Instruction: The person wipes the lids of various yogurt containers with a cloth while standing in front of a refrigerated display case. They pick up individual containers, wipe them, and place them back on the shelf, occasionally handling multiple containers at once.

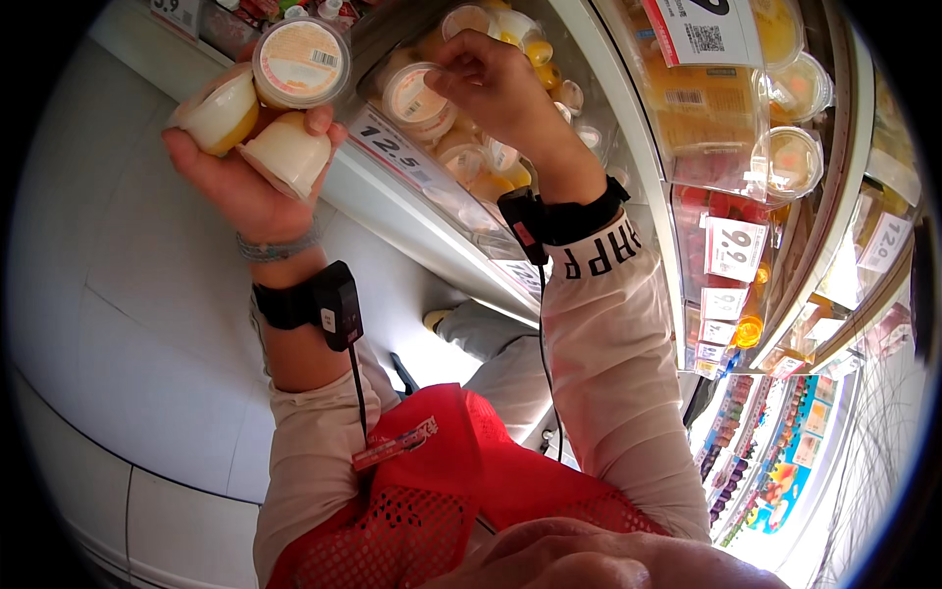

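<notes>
My left hand [250, 184] is raised over the aisle, cradling several clear plastic dessert cups. One cup, a round labelled one [302, 62], shows its pale printed lid with a barcode. Below it a cup [287, 153] lies tipped in the palm, and another cup [217, 110], white with a yellow layer, leans by the thumb. Over a clear-fronted shelf bin [471, 213], my right hand [486, 88] has bent fingers at the lid edge of a similar cup [419, 101]. Whether they grip it is hidden.
More cups [467, 162] fill the bin behind a price tag [394, 147]. Upper shelves at right hold packaged desserts [795, 162] and price tags [736, 247]. Black wrist devices [338, 305] with cables sit on both forearms. A person's leg [478, 331] shows below the shelf edge.
</notes>
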`<action>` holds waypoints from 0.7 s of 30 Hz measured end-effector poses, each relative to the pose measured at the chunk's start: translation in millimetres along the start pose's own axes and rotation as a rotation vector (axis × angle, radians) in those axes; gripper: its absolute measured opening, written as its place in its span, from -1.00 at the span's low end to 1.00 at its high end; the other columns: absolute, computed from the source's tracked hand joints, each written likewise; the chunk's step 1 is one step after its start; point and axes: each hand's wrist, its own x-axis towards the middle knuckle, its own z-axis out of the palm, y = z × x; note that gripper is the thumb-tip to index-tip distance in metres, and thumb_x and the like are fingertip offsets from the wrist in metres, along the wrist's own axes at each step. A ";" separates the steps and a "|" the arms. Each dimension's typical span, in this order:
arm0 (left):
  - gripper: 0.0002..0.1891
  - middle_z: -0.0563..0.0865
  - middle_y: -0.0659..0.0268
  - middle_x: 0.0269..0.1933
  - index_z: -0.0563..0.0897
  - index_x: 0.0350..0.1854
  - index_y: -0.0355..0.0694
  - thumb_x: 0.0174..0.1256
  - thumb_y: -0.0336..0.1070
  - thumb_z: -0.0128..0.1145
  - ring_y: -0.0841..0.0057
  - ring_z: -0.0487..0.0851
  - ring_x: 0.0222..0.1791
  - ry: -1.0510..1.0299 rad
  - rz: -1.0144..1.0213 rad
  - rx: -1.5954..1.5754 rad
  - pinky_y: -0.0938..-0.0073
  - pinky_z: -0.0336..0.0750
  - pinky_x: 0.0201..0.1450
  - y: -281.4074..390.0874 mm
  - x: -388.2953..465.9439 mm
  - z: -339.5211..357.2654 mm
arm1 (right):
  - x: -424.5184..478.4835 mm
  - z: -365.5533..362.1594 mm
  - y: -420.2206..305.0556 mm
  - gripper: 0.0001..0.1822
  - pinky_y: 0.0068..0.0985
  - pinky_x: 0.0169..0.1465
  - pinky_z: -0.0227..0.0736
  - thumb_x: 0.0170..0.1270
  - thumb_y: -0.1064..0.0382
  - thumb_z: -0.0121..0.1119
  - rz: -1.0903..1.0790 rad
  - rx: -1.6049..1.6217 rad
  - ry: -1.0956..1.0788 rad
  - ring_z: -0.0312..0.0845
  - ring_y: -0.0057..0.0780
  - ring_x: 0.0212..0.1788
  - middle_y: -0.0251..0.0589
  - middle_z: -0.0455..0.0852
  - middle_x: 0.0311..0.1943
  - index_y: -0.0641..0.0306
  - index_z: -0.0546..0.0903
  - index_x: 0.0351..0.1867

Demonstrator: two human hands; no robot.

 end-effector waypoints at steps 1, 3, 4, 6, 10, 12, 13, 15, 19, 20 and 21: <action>-0.07 0.58 0.20 -0.07 0.39 0.15 -0.20 -0.02 0.58 -0.14 0.23 0.59 -0.40 0.014 -0.006 0.001 0.22 0.50 -0.43 0.3 -0.2 0.7 | -2.2 0.8 -0.8 -0.75 -0.60 -0.21 0.47 0.14 0.27 0.29 -0.009 -0.022 0.032 0.57 -0.58 -0.31 -0.22 0.68 -0.34 0.37 0.59 -0.20; -0.08 0.58 0.20 -0.07 0.39 0.15 -0.20 -0.01 0.58 -0.16 0.24 0.59 -0.40 0.041 -0.017 0.002 0.20 0.50 -0.41 0.3 0.6 2.5 | -9.0 2.5 -5.7 -0.78 -0.65 -0.27 0.46 0.16 0.28 0.28 -0.026 -0.067 0.097 0.56 -0.63 -0.36 -0.25 0.68 -0.39 0.38 0.60 -0.24; -0.08 0.58 0.20 -0.06 0.40 0.15 -0.19 -0.01 0.58 -0.16 0.24 0.59 -0.40 0.018 -0.029 -0.006 0.16 0.51 -0.36 -0.1 1.3 2.7 | -12.0 2.5 -8.9 -0.78 -0.66 -0.29 0.45 0.16 0.29 0.28 0.001 -0.077 0.136 0.55 -0.64 -0.38 -0.25 0.67 -0.42 0.38 0.60 -0.25; -0.09 0.58 0.20 -0.06 0.41 0.14 -0.19 0.00 0.59 -0.17 0.24 0.59 -0.40 -0.030 -0.057 -0.023 0.10 0.54 -0.28 -1.7 2.6 3.4 | -18.7 -0.2 -15.9 -0.79 -0.68 -0.33 0.44 0.15 0.29 0.28 0.059 -0.097 0.218 0.54 -0.66 -0.41 -0.25 0.67 -0.47 0.40 0.60 -0.26; -0.09 0.58 0.18 -0.06 0.41 0.14 -0.17 0.00 0.60 -0.19 0.24 0.60 -0.36 0.012 -0.020 -0.012 -0.09 0.52 -0.10 -7.5 1.1 5.8 | -30.0 -7.2 -25.9 -0.81 -0.70 -0.38 0.41 0.15 0.32 0.26 0.125 0.047 0.343 0.53 -0.69 -0.44 -0.26 0.66 -0.50 0.45 0.60 -0.31; -0.08 0.59 0.17 -0.06 0.41 0.13 -0.17 0.00 0.60 -0.19 0.25 0.61 -0.33 -0.008 -0.006 -0.010 -0.17 0.48 -0.04 -10.1 1.6 11.2 | -42.3 -8.7 -37.4 -0.83 -0.71 -0.37 0.41 0.16 0.34 0.25 0.153 0.173 0.397 0.52 -0.69 -0.44 -0.27 0.66 -0.50 0.46 0.60 -0.33; -0.09 0.59 0.16 -0.07 0.41 0.13 -0.17 0.00 0.60 -0.19 0.26 0.61 -0.32 -0.010 0.005 0.008 -0.19 0.48 -0.04 -10.4 1.5 13.9 | -48.1 -7.3 -45.2 -0.84 -0.71 -0.37 0.40 0.16 0.35 0.25 0.130 0.213 0.404 0.51 -0.69 -0.44 -0.28 0.65 -0.50 0.45 0.59 -0.34; -0.10 0.60 0.15 -0.07 0.41 0.13 -0.18 0.01 0.59 -0.18 0.26 0.62 -0.28 -0.013 0.025 0.048 -0.23 0.46 -0.03 -11.3 0.5 19.8 | -60.3 -2.6 -63.2 -0.86 -0.72 -0.35 0.40 0.16 0.36 0.25 0.086 0.298 0.419 0.50 -0.69 -0.45 -0.30 0.64 -0.51 0.44 0.59 -0.35; -0.22 0.55 0.16 0.02 0.39 0.15 -0.21 0.17 0.44 -0.17 0.25 0.61 -0.15 -0.012 0.013 0.056 0.07 0.43 0.14 -22.4 -3.3 26.2 | -80.4 4.1 -82.8 -0.87 -0.73 -0.40 0.39 0.18 0.39 0.23 0.015 0.470 0.462 0.49 -0.73 -0.46 -0.31 0.65 -0.50 0.45 0.58 -0.38; -0.24 0.57 0.16 -0.02 0.41 0.12 -0.19 0.18 0.43 -0.16 0.28 0.62 -0.17 0.133 0.027 0.193 0.10 0.48 0.06 -29.0 -6.1 32.3 | -87.0 3.5 -87.7 -0.89 -0.75 -0.38 0.38 0.19 0.40 0.23 0.066 0.507 0.473 0.50 -0.73 -0.45 -0.32 0.64 -0.48 0.44 0.58 -0.35; -0.27 0.60 0.16 -0.06 0.43 0.10 -0.17 0.19 0.43 -0.15 0.30 0.64 -0.18 0.277 0.037 0.329 0.12 0.53 -0.01 -37.1 -8.2 39.0 | -93.2 3.7 -88.6 -0.89 -0.75 -0.38 0.38 0.19 0.40 0.23 0.069 0.525 0.496 0.50 -0.73 -0.44 -0.33 0.64 -0.48 0.44 0.57 -0.35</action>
